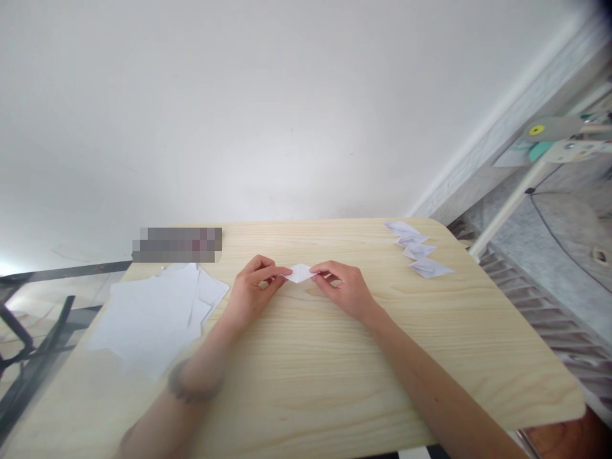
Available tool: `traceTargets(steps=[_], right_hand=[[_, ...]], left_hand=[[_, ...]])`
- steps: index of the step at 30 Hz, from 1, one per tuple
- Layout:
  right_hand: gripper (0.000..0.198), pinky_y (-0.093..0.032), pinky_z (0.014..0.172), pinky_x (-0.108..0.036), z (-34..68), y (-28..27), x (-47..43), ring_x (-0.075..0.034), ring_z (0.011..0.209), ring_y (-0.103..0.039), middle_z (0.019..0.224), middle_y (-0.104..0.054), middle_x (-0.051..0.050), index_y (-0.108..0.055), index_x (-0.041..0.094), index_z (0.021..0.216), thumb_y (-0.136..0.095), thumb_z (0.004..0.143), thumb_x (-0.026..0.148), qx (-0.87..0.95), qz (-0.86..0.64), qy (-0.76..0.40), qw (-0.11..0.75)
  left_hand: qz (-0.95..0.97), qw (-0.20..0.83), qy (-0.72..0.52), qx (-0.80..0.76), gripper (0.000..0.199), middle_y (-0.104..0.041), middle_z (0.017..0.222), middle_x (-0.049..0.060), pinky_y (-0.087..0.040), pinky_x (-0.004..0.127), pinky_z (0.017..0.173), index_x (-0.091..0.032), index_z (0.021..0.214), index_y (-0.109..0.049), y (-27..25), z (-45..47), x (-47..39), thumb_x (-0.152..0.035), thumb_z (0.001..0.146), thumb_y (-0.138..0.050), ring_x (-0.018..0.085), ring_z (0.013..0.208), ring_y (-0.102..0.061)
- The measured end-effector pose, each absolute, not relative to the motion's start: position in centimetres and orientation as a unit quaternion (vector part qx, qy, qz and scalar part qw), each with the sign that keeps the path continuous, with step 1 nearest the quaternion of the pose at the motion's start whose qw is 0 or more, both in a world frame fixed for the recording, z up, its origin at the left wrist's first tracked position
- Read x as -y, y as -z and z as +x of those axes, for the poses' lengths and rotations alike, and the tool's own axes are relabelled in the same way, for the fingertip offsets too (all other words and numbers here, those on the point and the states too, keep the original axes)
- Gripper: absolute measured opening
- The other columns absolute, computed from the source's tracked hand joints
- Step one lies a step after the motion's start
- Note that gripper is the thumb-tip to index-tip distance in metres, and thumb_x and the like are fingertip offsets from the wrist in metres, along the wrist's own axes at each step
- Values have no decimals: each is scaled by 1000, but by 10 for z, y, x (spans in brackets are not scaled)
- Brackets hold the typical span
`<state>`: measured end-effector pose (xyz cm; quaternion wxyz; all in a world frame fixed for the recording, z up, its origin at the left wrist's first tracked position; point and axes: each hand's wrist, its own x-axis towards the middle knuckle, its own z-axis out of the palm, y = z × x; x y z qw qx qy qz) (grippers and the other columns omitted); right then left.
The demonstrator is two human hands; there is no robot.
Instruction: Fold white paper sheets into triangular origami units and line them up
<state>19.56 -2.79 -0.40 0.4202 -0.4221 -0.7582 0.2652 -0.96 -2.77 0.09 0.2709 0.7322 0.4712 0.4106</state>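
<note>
Head view (only view). Small white diamond-shaped piece of folded paper (301,274) held near the middle of the pale wood-grained tabletop (306,389), between the two hands. Left hand (251,287): thumb and fingers pinched on the piece's left corner. Right hand (345,288): the same pinch on its right corner. Whether the piece rests on the wood or is held just above it: cannot tell.

Handling, judged: thin paper at this size probably wants a light, matched pinch, both corners level, so the middle neither buckles nor twists. Edges should be lined up before any crease is pressed; pressing against the flat wood would likely give a sharper line than working in the air. Pulling the corners apart hard could tear or skew it.

Counts. In hand: one piece. Folded white pointed paper pieces (431,268), in a slanting row on the far right of the tabletop: four made out, neighbours close or overlapping. Loose white paper sheets (153,312), spread overlapping on the left beside the left forearm: several, exact number hidden by overlap. Dark beaded-looking bracelet (196,382) on the left wrist: one. Pixelated dark patch, far left edge: contents unreadable, not counted.
</note>
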Motion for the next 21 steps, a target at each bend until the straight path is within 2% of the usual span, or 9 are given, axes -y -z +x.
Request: traceTargets(steps=[5,8,10,13,18,21], right_hand=[[17,-49,73,-26,202,5,23,-13,80,-58,88,-63,-3,-60,20,93,-47,82,17,811,-412,-223,352],[15,-43,85,-31,205,3,22,-16,93,-53,97,-59,-5,-61,20,90,-50,80,15,846,-401,-178,305],[12,-41,88,-33,206,0,22,-17,96,-50,102,-56,-7,-63,20,87,-55,79,20,857,-401,-156,284],[11,-40,85,-34,205,-2,23,-17,90,-50,95,-54,-6,-65,21,82,-57,79,27,863,-403,-148,267],[18,-42,73,-28,199,3,24,-13,76,-52,81,-54,-4,-63,19,81,-47,85,26,825,-441,-196,294],[19,-41,72,-28,195,5,22,-14,74,-51,76,-56,-3,-61,18,77,-45,86,25,813,-459,-204,293]], left_hand=[[816,187,-338,-429,19,-55,96,5,-46,27,71,-24,93,-65,2,-16,27,-20,80,-51,14,82,-55],[849,158,-292,-412,19,-58,96,5,-46,30,77,-23,93,-65,2,-17,26,-20,81,-50,16,88,-55],[863,141,-270,-403,19,-59,93,5,-45,31,78,-22,92,-65,1,-16,27,-22,83,-49,17,88,-54],[866,125,-249,-416,19,-59,89,5,-45,31,75,-22,88,-66,0,-14,27,-26,84,-47,16,83,-54],[851,151,-243,-441,19,-59,81,3,-43,30,74,-19,84,-62,-2,-12,26,-27,85,-45,16,82,-52],[846,163,-240,-447,17,-60,81,3,-42,31,76,-19,84,-59,-3,-10,26,-26,86,-44,17,83,-51]])
